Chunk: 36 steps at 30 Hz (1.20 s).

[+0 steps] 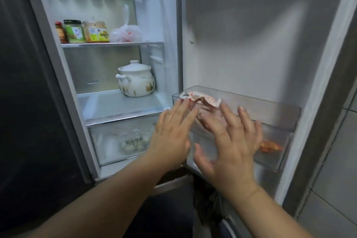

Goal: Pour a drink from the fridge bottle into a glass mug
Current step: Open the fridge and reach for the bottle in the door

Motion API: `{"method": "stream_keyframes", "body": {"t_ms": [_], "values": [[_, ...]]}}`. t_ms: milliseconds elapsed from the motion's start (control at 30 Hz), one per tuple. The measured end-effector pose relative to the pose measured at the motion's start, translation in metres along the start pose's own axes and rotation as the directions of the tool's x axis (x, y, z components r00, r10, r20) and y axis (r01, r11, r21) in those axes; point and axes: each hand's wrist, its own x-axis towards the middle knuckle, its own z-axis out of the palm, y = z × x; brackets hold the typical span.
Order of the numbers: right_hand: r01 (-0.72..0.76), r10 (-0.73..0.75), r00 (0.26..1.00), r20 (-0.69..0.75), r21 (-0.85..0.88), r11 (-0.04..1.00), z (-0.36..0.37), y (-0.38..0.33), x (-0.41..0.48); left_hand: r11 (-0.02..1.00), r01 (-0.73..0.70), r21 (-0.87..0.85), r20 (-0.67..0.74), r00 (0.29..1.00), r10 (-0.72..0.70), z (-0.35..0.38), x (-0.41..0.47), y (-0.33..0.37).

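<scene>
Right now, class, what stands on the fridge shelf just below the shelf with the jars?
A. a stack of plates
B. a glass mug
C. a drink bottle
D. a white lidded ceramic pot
D: a white lidded pot with a small side handle stands alone on the shelf under the jars; no mug, bottle or plates show there.

white pot (135,80) with brown leaf pattern, green-labelled jar (74,32), yellow-labelled jar (96,32)
</scene>
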Motion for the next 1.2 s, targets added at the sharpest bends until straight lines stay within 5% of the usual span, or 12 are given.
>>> {"method": "stream_keyframes", "body": {"t_ms": [233,467,633,733,833,1200], "values": [[-0.205,0.08,0.883,0.462,0.228,0.952,0.124,-0.087,-0.024,0.871,0.147,0.469,0.316,0.892,-0.322,-0.039,-0.023,-0.151],[-0.324,-0.001,0.61,0.792,0.251,0.912,0.25,-0.185,-0.028,0.732,-0.109,0.673,0.459,0.837,-0.297,-0.056,-0.036,-0.254],[-0.416,-0.077,0.598,0.798,0.391,0.821,0.312,-0.241,-0.046,0.568,-0.271,0.777,0.509,0.801,-0.314,-0.049,-0.052,-0.277],[-0.302,-0.116,0.706,0.698,0.445,0.843,0.323,-0.259,-0.058,0.523,-0.312,0.793,0.514,0.803,-0.301,-0.047,-0.058,-0.276],[-0.372,-0.065,0.768,0.637,0.527,0.764,0.325,-0.271,-0.061,0.496,-0.325,0.805,0.51,0.807,-0.298,-0.048,-0.059,-0.277],[-0.629,-0.017,0.592,0.806,0.475,0.615,0.316,-0.277,-0.072,0.399,-0.339,0.852,0.486,0.796,-0.361,-0.051,-0.067,-0.264]]}}
